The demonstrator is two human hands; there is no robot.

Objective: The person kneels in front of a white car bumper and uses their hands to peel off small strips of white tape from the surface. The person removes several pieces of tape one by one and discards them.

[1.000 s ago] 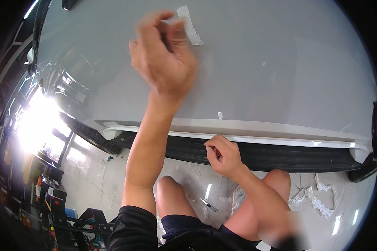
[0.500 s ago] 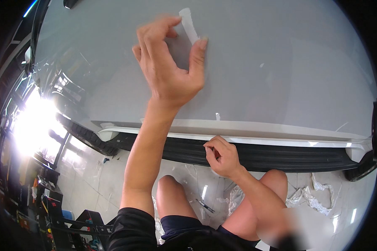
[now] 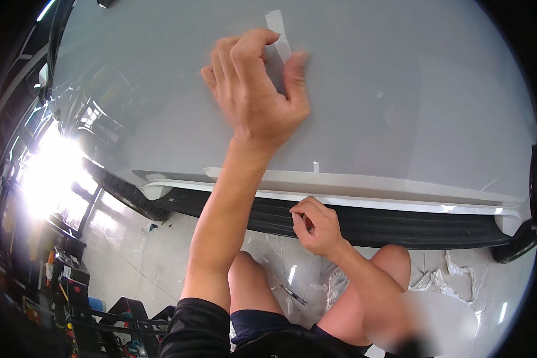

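Note:
My left hand (image 3: pixel 253 80) reaches up over a grey vehicle side panel (image 3: pixel 423 77). Its fingers are curled but apart, the thumb blurred. Index fingertip and thumb come close to a narrow white tape-like strip (image 3: pixel 275 21) lying on the panel; I cannot tell how firmly they touch it. The strip's lower end is partly covered by the hand. Lower down, my right hand (image 3: pixel 317 228) is held closed in front of the black running board (image 3: pixel 400 225), fingertips pressed together. Whatever it holds, if anything, is hidden.
A small white scrap (image 3: pixel 316 167) clings to the panel's lower edge. Crumpled white film (image 3: pixel 444 285) and a thin dark tool (image 3: pixel 293 295) lie on the tiled floor. At lower left stands a black tool cart (image 3: pixel 131 325). Tyres show at both ends of the running board.
My left hand has shifted right, its index finger lower and closer to the thumb beside the white strip. The view has moved slightly. My right hand stays in place.

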